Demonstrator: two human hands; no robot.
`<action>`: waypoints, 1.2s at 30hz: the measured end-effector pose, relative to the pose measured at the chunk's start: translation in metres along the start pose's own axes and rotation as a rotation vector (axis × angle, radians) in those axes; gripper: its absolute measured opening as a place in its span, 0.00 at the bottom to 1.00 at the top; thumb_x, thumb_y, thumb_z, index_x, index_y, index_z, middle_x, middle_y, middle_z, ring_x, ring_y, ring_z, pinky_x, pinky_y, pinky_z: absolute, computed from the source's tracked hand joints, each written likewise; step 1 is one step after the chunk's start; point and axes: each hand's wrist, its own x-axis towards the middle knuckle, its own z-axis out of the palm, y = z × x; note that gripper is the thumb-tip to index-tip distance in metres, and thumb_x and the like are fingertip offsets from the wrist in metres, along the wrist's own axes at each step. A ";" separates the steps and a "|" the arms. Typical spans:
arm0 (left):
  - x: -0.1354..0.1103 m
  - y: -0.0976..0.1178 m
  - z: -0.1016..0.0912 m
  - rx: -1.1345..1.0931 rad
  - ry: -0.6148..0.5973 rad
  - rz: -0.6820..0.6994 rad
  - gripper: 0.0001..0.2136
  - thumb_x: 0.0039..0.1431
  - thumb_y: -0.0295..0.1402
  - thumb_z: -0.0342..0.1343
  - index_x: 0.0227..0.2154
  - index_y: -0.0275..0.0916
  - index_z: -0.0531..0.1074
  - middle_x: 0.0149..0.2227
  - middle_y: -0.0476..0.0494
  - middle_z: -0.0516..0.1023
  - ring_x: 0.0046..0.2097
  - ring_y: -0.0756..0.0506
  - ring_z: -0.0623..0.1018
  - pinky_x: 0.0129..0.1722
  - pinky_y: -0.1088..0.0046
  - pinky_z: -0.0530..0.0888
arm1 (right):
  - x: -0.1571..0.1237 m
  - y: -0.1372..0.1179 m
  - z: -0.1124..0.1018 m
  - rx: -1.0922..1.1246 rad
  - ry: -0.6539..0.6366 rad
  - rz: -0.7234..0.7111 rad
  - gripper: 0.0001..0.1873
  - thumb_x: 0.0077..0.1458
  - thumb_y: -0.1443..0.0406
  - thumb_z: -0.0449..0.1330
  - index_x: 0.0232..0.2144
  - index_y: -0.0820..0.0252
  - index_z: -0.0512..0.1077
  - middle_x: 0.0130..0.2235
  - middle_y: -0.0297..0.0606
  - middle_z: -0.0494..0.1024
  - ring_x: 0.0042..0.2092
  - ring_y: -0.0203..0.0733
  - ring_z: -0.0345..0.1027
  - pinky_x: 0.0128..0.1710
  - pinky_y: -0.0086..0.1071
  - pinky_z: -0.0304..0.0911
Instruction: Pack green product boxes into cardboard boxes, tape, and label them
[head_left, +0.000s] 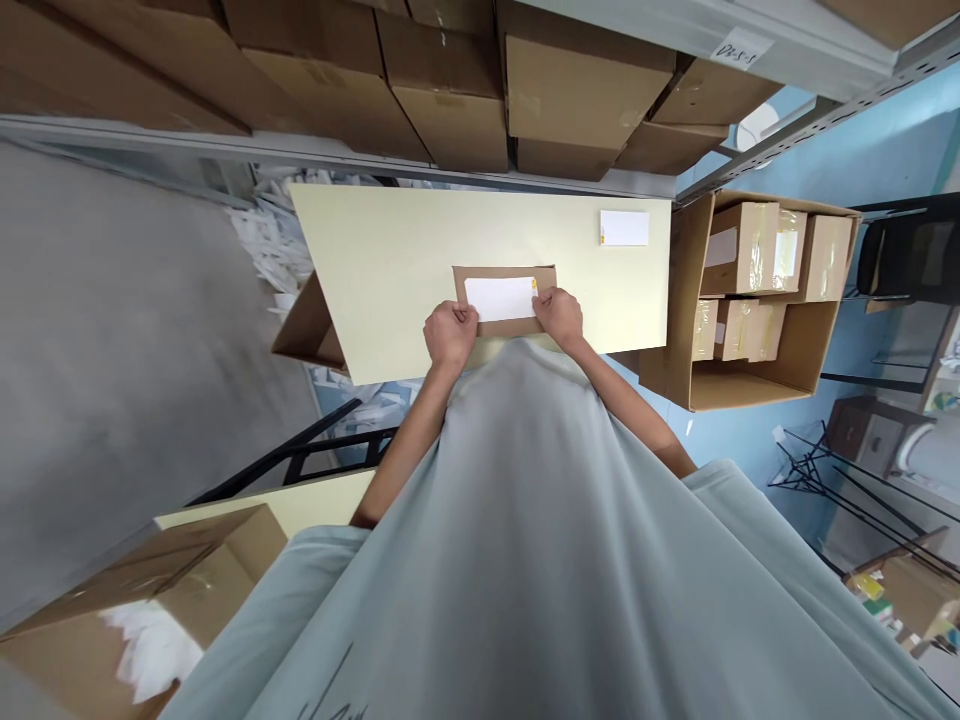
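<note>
A small brown cardboard box [504, 277] lies at the near edge of a pale yellow table [390, 270]. A white label [499, 297] with a yellow strip at its right end sits on top of the box. My left hand [450, 335] is closed on the label's left end and the box's left corner. Closed in a pinch, my right hand [559, 315] holds the label's right end by the yellow strip. Another white label [624, 228] lies alone at the table's far right.
An open carton [757, 300] of several taped small boxes stands right of the table. Large brown cartons [450, 90] fill the shelf behind. White paper scraps [266, 240] litter the floor at left. Another open carton [142, 610] with white scraps sits near left; a black chair [907, 260] stands far right.
</note>
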 end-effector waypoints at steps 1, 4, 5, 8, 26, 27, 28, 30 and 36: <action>0.000 0.001 -0.001 0.015 -0.001 0.005 0.06 0.71 0.35 0.58 0.40 0.42 0.78 0.43 0.37 0.86 0.48 0.35 0.85 0.55 0.59 0.77 | 0.001 -0.001 -0.003 -0.030 -0.012 0.003 0.11 0.77 0.61 0.61 0.41 0.55 0.81 0.49 0.42 0.90 0.54 0.53 0.84 0.56 0.40 0.76; -0.002 0.000 -0.006 0.057 -0.012 0.030 0.06 0.72 0.36 0.58 0.42 0.42 0.78 0.46 0.35 0.86 0.52 0.33 0.85 0.59 0.54 0.78 | 0.001 -0.003 -0.015 -0.139 -0.056 0.025 0.12 0.77 0.56 0.63 0.44 0.56 0.82 0.51 0.48 0.89 0.56 0.57 0.83 0.58 0.43 0.76; -0.003 -0.001 -0.008 0.068 -0.005 0.044 0.06 0.73 0.37 0.58 0.43 0.41 0.78 0.49 0.33 0.85 0.54 0.31 0.84 0.61 0.52 0.78 | -0.001 -0.002 -0.018 -0.175 -0.059 0.021 0.14 0.78 0.55 0.63 0.46 0.58 0.82 0.52 0.51 0.88 0.57 0.58 0.82 0.60 0.45 0.76; -0.003 0.000 -0.012 0.061 0.035 0.195 0.16 0.77 0.43 0.58 0.54 0.36 0.79 0.62 0.27 0.80 0.67 0.27 0.79 0.70 0.48 0.74 | -0.007 -0.002 -0.020 -0.247 -0.010 -0.147 0.20 0.81 0.58 0.56 0.58 0.65 0.81 0.62 0.61 0.83 0.67 0.64 0.76 0.71 0.53 0.69; 0.017 -0.022 0.003 0.121 -0.141 0.565 0.39 0.81 0.54 0.37 0.85 0.38 0.54 0.87 0.35 0.43 0.87 0.30 0.31 0.82 0.35 0.24 | -0.003 0.020 0.008 -0.296 0.008 -0.487 0.39 0.82 0.58 0.44 0.86 0.69 0.47 0.87 0.48 0.42 0.88 0.58 0.29 0.87 0.61 0.24; 0.013 -0.018 0.008 0.123 -0.139 0.570 0.38 0.81 0.53 0.37 0.85 0.38 0.54 0.87 0.35 0.43 0.87 0.30 0.31 0.82 0.35 0.24 | -0.004 0.016 0.011 -0.299 0.002 -0.496 0.40 0.82 0.58 0.45 0.86 0.69 0.46 0.87 0.49 0.42 0.88 0.58 0.29 0.87 0.62 0.24; 0.010 -0.014 0.014 0.125 -0.146 0.582 0.38 0.81 0.53 0.37 0.85 0.38 0.54 0.87 0.35 0.43 0.87 0.30 0.31 0.82 0.35 0.24 | -0.004 0.013 0.015 -0.304 -0.011 -0.514 0.40 0.81 0.58 0.45 0.86 0.68 0.46 0.87 0.48 0.41 0.88 0.59 0.28 0.87 0.62 0.24; 0.005 -0.006 0.022 0.133 -0.180 0.620 0.37 0.81 0.52 0.37 0.85 0.38 0.55 0.87 0.36 0.46 0.87 0.30 0.34 0.82 0.35 0.25 | -0.004 0.007 0.021 -0.322 -0.044 -0.567 0.39 0.81 0.59 0.44 0.86 0.67 0.47 0.87 0.46 0.42 0.88 0.58 0.28 0.87 0.63 0.25; 0.007 -0.016 0.011 0.166 -0.195 0.651 0.37 0.81 0.50 0.37 0.84 0.37 0.56 0.86 0.37 0.49 0.87 0.29 0.35 0.82 0.33 0.26 | -0.003 0.022 0.015 -0.325 -0.006 -0.559 0.37 0.82 0.58 0.42 0.86 0.64 0.51 0.87 0.44 0.44 0.88 0.57 0.28 0.87 0.61 0.26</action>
